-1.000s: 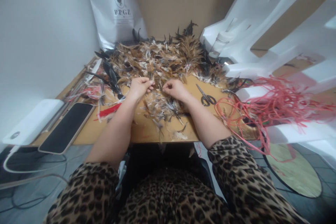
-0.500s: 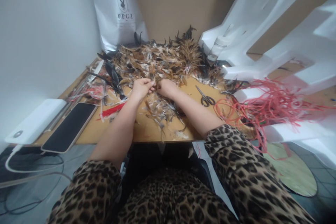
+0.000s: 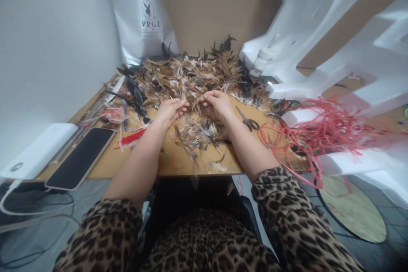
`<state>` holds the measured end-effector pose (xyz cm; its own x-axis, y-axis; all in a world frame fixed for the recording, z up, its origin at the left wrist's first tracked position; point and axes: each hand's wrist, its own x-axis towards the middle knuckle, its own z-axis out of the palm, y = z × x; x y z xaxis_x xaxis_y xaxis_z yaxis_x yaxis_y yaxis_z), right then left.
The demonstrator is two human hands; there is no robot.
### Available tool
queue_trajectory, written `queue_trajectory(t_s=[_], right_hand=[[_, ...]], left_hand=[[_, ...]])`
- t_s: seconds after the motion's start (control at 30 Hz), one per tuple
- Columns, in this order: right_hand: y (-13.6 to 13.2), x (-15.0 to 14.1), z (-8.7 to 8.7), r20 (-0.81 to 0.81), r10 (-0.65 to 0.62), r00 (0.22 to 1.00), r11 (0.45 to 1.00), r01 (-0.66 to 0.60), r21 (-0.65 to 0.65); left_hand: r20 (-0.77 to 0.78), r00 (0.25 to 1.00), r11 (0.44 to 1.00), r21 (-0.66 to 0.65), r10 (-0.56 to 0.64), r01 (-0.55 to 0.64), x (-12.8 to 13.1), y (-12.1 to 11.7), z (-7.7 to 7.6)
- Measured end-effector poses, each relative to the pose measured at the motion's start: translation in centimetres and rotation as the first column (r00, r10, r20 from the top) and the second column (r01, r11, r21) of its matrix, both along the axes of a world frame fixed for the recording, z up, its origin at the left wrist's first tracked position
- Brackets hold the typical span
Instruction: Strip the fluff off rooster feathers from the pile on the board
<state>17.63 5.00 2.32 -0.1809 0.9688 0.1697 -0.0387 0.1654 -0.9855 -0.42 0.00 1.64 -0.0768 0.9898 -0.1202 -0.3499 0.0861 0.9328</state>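
Observation:
A broad heap of brown, white and black feathers covers the back of the table. At its front edge my left hand is closed in a pinch; feathers show around its fingertips, and what it grips blends into the heap. My right hand, a short way to the right, pinches a curved tan feather between thumb and forefinger. Below and between both hands lies a smaller pile of loose feathers. Dark-handled scissors rest just right of my right hand.
Tangled pink-red strips spill over white foam pieces on the right. A phone and a white power bank with a cable lie at left. Behind them are a red bundle and black feathers. A jar stands at back right.
My right hand moved left to meet my left hand, then drew back to the right; a tan feather now shows in its fingers. My left hand has stayed nearly in place, still pinched.

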Motion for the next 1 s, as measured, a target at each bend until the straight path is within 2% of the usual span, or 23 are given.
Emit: queue_trajectory(t_s=[0.07, 0.17, 0.23, 0.33, 0.43, 0.53, 0.77, 1.0], right_hand=[[-0.3, -0.2, -0.4, -0.021, -0.121, 0.992, 0.987, 0.122, 0.1], [-1.3, -0.5, -0.5, 0.083, -0.295, 0.952, 0.902, 0.248, 0.354], [-2.1, -0.7, -0.3, 0.19, -0.357, 0.915, 0.826, 0.214, 0.521], [-3.2, -0.9, -0.1, 0.359, -0.356, 0.863, 0.754, 0.038, 0.655], [-3.6, -1.3, -0.3, 0.458, -0.344, 0.82, 0.703, -0.099, 0.704], [-3.6, -1.4, -0.6, 0.482, -0.351, 0.803, 0.661, -0.151, 0.735], [-3.5, -1.2, -0.9, 0.469, -0.386, 0.794, 0.6, -0.17, 0.782], [-3.4, -1.1, -1.0, 0.477, -0.402, 0.782, 0.585, -0.181, 0.79]], left_hand=[[0.043, 0.998, 0.999, -0.015, -0.036, 0.036, 0.1, -0.1, 0.2], [0.109, 0.989, 0.994, -0.036, -0.099, 0.103, 0.4, -0.3, 0.3], [0.149, 0.978, 0.987, -0.048, -0.145, 0.154, 0.7, -0.4, 0.3], [0.207, 0.958, 0.974, -0.071, -0.199, 0.217, 1.0, -0.5, 0.2], [0.264, 0.94, 0.967, -0.076, -0.214, 0.242, 1.1, -0.5, 0.2], [0.318, 0.927, 0.968, -0.081, -0.199, 0.236, 1.2, -0.7, 0.6], [0.396, 0.896, 0.962, -0.092, -0.201, 0.257, 1.2, -1.1, 1.1], [0.366, 0.912, 0.968, -0.093, -0.186, 0.235, 1.2, -0.9, 0.9]])
